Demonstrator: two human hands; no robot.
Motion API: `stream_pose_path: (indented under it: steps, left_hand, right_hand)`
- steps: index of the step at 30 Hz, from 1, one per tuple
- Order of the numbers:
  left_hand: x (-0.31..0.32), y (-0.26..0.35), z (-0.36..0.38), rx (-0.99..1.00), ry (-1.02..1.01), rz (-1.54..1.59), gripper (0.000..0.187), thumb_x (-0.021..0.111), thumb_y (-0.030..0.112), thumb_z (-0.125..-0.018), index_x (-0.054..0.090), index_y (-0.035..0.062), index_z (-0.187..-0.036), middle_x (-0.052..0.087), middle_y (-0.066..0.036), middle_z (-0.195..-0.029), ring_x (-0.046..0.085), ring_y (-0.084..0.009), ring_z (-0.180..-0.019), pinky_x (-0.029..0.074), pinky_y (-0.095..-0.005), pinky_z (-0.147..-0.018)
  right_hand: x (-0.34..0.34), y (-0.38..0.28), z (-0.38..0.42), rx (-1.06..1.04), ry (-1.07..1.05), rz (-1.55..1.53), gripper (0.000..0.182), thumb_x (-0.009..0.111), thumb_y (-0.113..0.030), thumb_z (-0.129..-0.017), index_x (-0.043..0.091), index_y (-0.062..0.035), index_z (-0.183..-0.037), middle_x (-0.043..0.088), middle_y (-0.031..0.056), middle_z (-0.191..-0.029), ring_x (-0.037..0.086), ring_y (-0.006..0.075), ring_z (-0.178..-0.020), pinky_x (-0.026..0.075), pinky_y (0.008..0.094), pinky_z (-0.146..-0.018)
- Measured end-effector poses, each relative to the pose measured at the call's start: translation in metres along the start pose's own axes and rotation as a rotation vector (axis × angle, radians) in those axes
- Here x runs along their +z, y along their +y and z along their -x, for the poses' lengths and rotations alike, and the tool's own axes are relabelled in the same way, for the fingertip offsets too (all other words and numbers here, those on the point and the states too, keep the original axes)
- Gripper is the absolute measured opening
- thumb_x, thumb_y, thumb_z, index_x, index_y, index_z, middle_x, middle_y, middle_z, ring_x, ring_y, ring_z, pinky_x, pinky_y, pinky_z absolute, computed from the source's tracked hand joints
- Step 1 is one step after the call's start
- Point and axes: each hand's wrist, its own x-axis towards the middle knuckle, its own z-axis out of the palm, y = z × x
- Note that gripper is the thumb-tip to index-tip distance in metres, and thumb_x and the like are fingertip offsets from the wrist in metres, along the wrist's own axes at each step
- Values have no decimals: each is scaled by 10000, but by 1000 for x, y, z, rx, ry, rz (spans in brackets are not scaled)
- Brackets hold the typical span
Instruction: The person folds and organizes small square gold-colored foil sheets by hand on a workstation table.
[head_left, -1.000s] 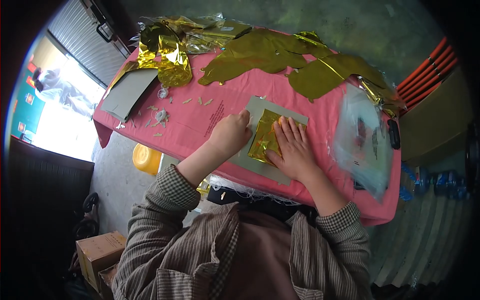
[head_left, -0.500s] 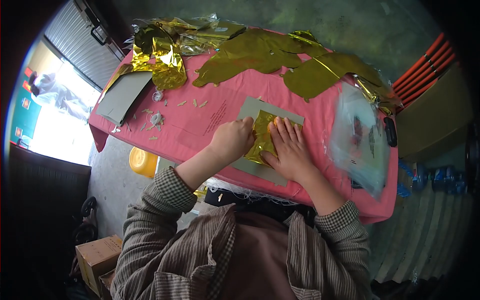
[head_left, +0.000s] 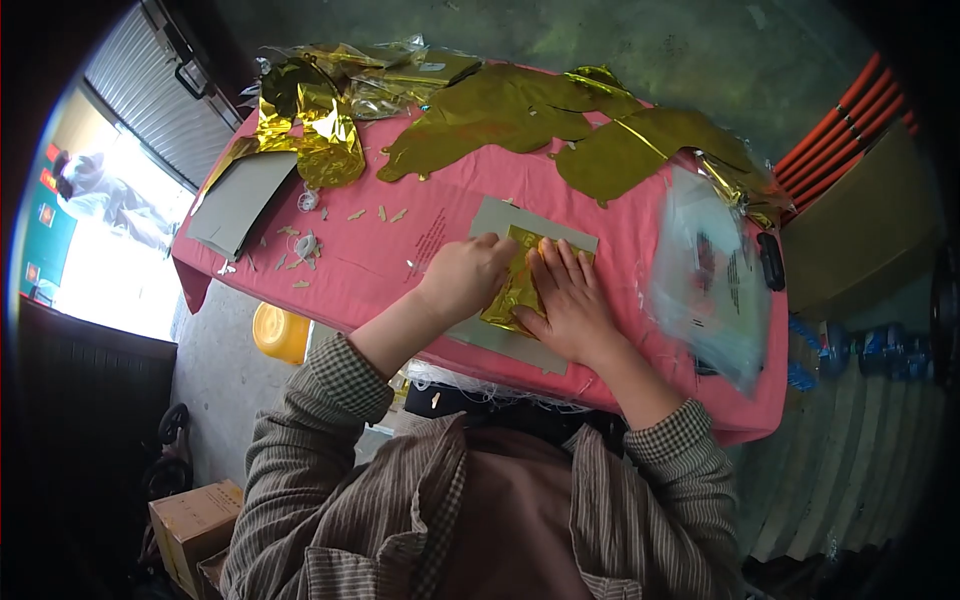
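A folded gold foil piece point(head_left: 517, 290) lies on a grey board point(head_left: 490, 216) on the pink-covered table point(head_left: 400, 240). My right hand point(head_left: 573, 305) rests flat on the foil's right part, fingers spread. At the foil's left edge, my left hand point(head_left: 468, 278) is closed, its fingers curled; what it pinches, if anything, is hidden. Flat gold foil balloons point(head_left: 480, 115) spread along the far side. Small pale scraps and a white string bundle point(head_left: 305, 246) lie left of my hands.
Grey boards point(head_left: 240, 205) are stacked at the table's left end. Clear plastic bags point(head_left: 705, 280) and a black object point(head_left: 771, 262) lie at the right. A yellow bucket point(head_left: 281, 332) and cardboard box point(head_left: 196, 525) stand on the floor. A person point(head_left: 110, 200) is at the doorway.
The view has shifted slightly. Both hands stay at the foil, which now looks flatter and narrower along its left side.
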Motion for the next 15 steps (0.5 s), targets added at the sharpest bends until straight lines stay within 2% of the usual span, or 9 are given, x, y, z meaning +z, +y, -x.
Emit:
stream_pose_path:
  steps: [2, 6, 7, 8, 10, 11, 14, 15]
  left_hand:
    - [7, -2, -1, 102, -56, -5, 143, 591, 133, -773, 519, 73, -880, 571, -91, -763, 605, -296, -669, 495, -394, -575]
    - [12, -3, -1, 93, -68, 91, 128, 583, 129, -779, 529, 81, -885, 567, -89, -767, 603, -298, -680, 493, -389, -579]
    - [12, -3, -1, 91, -71, 63, 126, 581, 130, -782, 533, 85, -890, 566, -91, -770, 603, -299, -679, 492, -390, -576]
    - [13, -3, -1, 85, -70, 34, 124, 578, 131, -785, 538, 88, -895, 565, -93, -773, 604, -301, -678, 491, -391, -573]
    - [12, -2, -2, 85, -67, 26, 128, 579, 131, -784, 539, 89, -898, 566, -95, -775, 604, -301, -678, 491, -392, -576]
    - [12, -2, -1, 74, -68, 12, 132, 579, 131, -783, 541, 90, -902, 566, -97, -777, 604, -302, -678, 492, -393, -578]
    - [14, -4, -1, 78, -76, 7, 166, 584, 133, -777, 541, 91, -931, 566, -96, -781, 605, -303, -683, 492, -394, -580]
    - [14, -4, -1, 78, -74, 8, 166, 584, 133, -777, 541, 91, -931, 566, -96, -781, 605, -303, -683, 492, -394, -580]
  right_hand:
    - [2, 0, -1, -5, -2, -5, 747, 445, -501, -864, 269, 9, -1381, 209, 207, -1455, 134, 340, -1373, 87, 469, -1111]
    - [1, 2, 0, 17, -18, -58, 770, 452, -496, -858, 246, 25, -1387, 189, 205, -1464, 106, 330, -1381, 77, 457, -1115]
    - [-4, 2, -1, 35, -72, -96, 840, 503, -501, -835, 193, 39, -1397, 151, 211, -1473, 70, 328, -1387, 69, 442, -1120]
    - [-8, 5, -1, 48, -68, -91, 840, 503, -501, -835, 193, 39, -1397, 151, 211, -1473, 70, 328, -1387, 69, 442, -1120]
    - [-14, 12, 0, 17, -147, -291, 960, 578, -526, -785, 123, 43, -1409, 96, 221, -1481, 35, 325, -1391, 60, 429, -1123]
    - [-19, 15, 0, 29, -237, -273, 1068, 641, -551, -727, 77, 40, -1415, 42, 236, -1483, 8, 322, -1392, 55, 421, -1125]
    - [-36, 23, 10, 46, -309, -183, 1112, 657, -573, -696, 74, 47, -1412, 21, 244, -1482, 2, 331, -1391, 59, 421, -1124]
    - [-37, 27, 13, 67, -317, -178, 1134, 667, -594, -671, 78, 20, -1421, 9, 247, -1481, -3, 339, -1389, 59, 422, -1123]
